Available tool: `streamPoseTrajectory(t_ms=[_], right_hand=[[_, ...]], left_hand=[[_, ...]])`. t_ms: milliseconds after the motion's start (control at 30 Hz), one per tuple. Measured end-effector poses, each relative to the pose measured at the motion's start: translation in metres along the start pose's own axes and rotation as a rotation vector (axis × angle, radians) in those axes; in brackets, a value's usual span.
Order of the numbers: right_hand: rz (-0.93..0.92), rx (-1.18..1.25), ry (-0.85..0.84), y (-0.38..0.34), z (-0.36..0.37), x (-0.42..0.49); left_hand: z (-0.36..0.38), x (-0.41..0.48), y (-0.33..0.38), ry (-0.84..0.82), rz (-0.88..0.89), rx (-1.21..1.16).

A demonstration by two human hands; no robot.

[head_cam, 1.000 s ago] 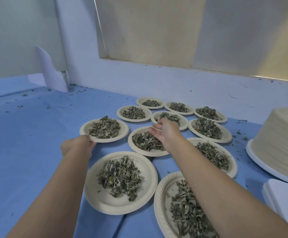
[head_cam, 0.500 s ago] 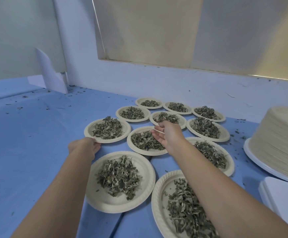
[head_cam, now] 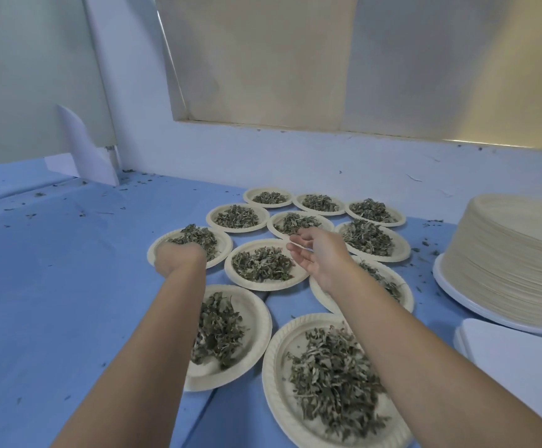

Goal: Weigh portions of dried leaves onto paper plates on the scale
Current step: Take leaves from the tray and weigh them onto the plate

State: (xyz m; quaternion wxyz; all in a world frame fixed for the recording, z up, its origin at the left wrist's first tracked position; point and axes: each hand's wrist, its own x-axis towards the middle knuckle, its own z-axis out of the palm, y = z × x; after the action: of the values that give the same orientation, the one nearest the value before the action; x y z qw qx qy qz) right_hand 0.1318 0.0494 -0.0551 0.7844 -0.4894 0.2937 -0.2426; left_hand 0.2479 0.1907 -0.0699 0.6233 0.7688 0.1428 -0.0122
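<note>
Lying in small heaps, the dried leaves [head_cam: 263,265] are already portioned onto paper plates [head_cam: 237,228] set out in close rows on the blue worktop [head_cam: 69,286]. The rims nearly touch, probably to save room and keep each portion separate. No scale can be made out among them, so these look like finished portions being tidied rather than weighed.

The left hand [head_cam: 179,258] sits at the near rim of the left plate [head_cam: 224,250], seemingly to nudge it into line. Its fingers are hidden behind the knuckles, so I cannot tell whether they grip the rim. The right hand [head_cam: 323,258] hovers above the middle plate [head_cam: 263,286], its fingers [head_cam: 305,236] loosely spread and holding nothing.

To the right, a tall stack of unused plates [head_cam: 505,263] stands within easy reach. Just beside it lies a flat white slab [head_cam: 518,360] that I cannot identify. Leaf crumbs [head_cam: 424,244] dot the cloth.
</note>
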Motion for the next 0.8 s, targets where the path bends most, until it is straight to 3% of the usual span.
streamPoseTrajectory(t_ms=[100, 233, 467, 600, 700, 800], right_hand=[[-0.034, -0.028, -0.026, -0.014, -0.015, -0.007], [-0.172, -0.133, -0.028, -0.036, -0.046, -0.015], [-0.719, -0.697, 0.197, -0.081, -0.129, -0.041], [-1.030, -1.090, 0.404, -0.105, -0.173, -0.060], [-0.906, -1.454, 0.496, -0.117, -0.203, -0.061], [-0.750, -1.622, 0.435, -0.118, -0.220, -0.060]], left_hand=[[0.018, -0.032, 0.009, -0.048, 0.176, 0.080], [0.050, -0.084, 0.019, -0.264, 0.320, -0.023], [0.103, -0.195, 0.033, -0.703, 0.225, -0.375], [0.117, -0.244, 0.030, -0.838, 0.151, -0.484], [0.123, -0.264, 0.022, -0.866, 0.083, -0.527], [0.127, -0.274, 0.015, -0.891, 0.047, -0.550]])
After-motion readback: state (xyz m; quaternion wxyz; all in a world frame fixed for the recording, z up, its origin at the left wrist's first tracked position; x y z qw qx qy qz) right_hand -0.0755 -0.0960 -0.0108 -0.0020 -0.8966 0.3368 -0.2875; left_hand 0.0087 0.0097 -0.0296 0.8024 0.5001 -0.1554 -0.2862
